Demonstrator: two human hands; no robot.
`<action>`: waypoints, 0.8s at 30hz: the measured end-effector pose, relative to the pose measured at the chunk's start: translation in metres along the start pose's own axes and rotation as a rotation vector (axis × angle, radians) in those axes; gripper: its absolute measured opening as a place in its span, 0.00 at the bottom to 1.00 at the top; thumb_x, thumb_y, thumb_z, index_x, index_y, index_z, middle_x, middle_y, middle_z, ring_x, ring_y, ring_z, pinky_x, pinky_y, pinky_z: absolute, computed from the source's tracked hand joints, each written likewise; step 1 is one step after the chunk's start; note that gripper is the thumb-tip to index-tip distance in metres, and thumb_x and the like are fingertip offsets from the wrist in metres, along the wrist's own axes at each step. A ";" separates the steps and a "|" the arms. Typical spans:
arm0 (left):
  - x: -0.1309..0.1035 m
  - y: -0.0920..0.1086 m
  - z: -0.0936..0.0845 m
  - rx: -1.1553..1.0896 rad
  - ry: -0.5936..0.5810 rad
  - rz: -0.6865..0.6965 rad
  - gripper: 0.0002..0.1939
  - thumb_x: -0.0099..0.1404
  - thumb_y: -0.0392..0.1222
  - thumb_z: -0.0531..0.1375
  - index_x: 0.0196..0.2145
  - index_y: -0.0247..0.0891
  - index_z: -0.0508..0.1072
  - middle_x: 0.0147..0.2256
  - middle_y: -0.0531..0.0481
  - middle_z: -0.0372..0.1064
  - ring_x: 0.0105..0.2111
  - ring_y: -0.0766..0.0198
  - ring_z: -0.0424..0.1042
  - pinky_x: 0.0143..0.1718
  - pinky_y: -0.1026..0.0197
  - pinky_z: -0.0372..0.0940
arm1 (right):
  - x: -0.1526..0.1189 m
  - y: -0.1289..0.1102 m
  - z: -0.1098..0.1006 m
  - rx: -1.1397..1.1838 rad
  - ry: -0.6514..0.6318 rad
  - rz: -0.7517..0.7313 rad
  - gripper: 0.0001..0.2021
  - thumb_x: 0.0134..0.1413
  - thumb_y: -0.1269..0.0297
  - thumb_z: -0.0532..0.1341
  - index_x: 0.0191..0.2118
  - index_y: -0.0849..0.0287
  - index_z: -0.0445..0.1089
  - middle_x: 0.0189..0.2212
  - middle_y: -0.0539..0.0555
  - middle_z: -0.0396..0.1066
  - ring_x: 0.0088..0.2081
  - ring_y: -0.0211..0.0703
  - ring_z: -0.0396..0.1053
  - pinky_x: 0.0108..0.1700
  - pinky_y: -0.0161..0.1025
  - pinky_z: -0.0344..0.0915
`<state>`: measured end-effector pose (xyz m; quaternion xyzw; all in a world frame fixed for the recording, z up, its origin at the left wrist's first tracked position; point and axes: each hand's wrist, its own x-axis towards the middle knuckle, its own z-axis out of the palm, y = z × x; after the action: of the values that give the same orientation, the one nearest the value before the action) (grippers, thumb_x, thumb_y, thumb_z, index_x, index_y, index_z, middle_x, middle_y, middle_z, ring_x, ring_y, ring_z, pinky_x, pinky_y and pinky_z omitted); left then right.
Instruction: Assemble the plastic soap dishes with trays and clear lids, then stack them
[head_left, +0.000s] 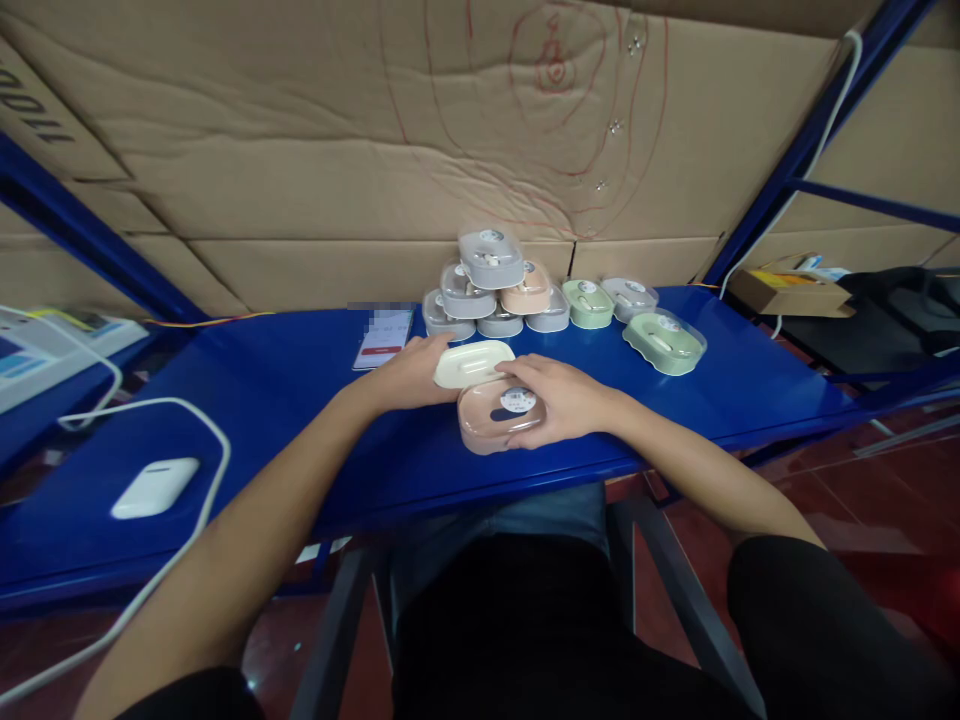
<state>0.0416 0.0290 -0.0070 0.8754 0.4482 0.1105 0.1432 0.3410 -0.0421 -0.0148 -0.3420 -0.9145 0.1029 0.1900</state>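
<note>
At the near edge of the table (285,360), my left hand (416,370) gripped the cream piece (476,362), my right hand (564,397) the pink box (484,418), both best held lightly and level.

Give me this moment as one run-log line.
left hand: holding cream dish | right hand: gripping pink box at right end | behind: stacked lidded boxes | surface: blue table

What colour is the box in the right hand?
The box is pinkish beige, seen best in the head view.
</note>
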 end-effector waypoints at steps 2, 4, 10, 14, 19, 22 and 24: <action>0.000 0.000 0.000 -0.014 0.009 -0.007 0.52 0.58 0.66 0.71 0.72 0.38 0.68 0.68 0.28 0.73 0.67 0.22 0.71 0.65 0.28 0.68 | 0.000 0.001 -0.002 0.006 -0.008 0.006 0.53 0.51 0.37 0.79 0.73 0.67 0.68 0.61 0.74 0.77 0.62 0.71 0.77 0.63 0.64 0.76; 0.000 -0.001 0.002 -0.031 0.025 -0.010 0.52 0.56 0.65 0.72 0.73 0.39 0.68 0.67 0.28 0.74 0.66 0.22 0.72 0.65 0.28 0.68 | -0.001 0.004 -0.004 0.018 -0.012 0.006 0.50 0.50 0.38 0.79 0.71 0.65 0.70 0.62 0.72 0.77 0.62 0.70 0.77 0.63 0.63 0.76; 0.001 0.000 0.001 -0.052 0.027 -0.004 0.52 0.55 0.67 0.72 0.71 0.40 0.70 0.63 0.29 0.76 0.64 0.23 0.73 0.61 0.29 0.70 | -0.002 0.012 -0.007 0.057 -0.018 0.028 0.49 0.48 0.38 0.80 0.70 0.61 0.72 0.62 0.68 0.77 0.61 0.68 0.78 0.63 0.61 0.77; 0.000 0.003 0.000 -0.042 0.016 -0.014 0.51 0.56 0.66 0.73 0.71 0.42 0.70 0.65 0.30 0.75 0.65 0.23 0.73 0.62 0.29 0.70 | -0.004 0.014 -0.005 0.061 -0.013 0.049 0.51 0.48 0.37 0.80 0.71 0.62 0.70 0.62 0.69 0.76 0.62 0.68 0.78 0.64 0.62 0.76; 0.001 0.005 0.001 -0.029 0.019 0.002 0.46 0.56 0.65 0.72 0.67 0.42 0.73 0.62 0.31 0.77 0.63 0.24 0.74 0.61 0.29 0.71 | -0.006 0.013 -0.007 0.037 -0.078 0.087 0.55 0.47 0.39 0.81 0.75 0.63 0.67 0.66 0.71 0.74 0.64 0.70 0.77 0.65 0.62 0.76; 0.000 0.005 0.000 -0.030 0.009 -0.011 0.49 0.56 0.66 0.73 0.69 0.41 0.70 0.61 0.32 0.77 0.62 0.26 0.74 0.60 0.31 0.72 | -0.008 0.016 -0.013 0.054 -0.105 0.058 0.56 0.46 0.39 0.82 0.75 0.62 0.67 0.66 0.71 0.75 0.64 0.70 0.77 0.65 0.63 0.76; 0.000 0.004 0.000 -0.058 0.003 -0.003 0.53 0.54 0.66 0.74 0.71 0.40 0.68 0.61 0.32 0.77 0.62 0.27 0.74 0.60 0.32 0.72 | -0.010 0.020 -0.021 0.092 -0.072 0.025 0.55 0.45 0.37 0.82 0.74 0.59 0.68 0.66 0.69 0.76 0.64 0.70 0.77 0.67 0.64 0.75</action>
<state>0.0443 0.0267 -0.0060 0.8700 0.4465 0.1244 0.1681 0.3682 -0.0322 -0.0050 -0.3403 -0.9107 0.1596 0.1713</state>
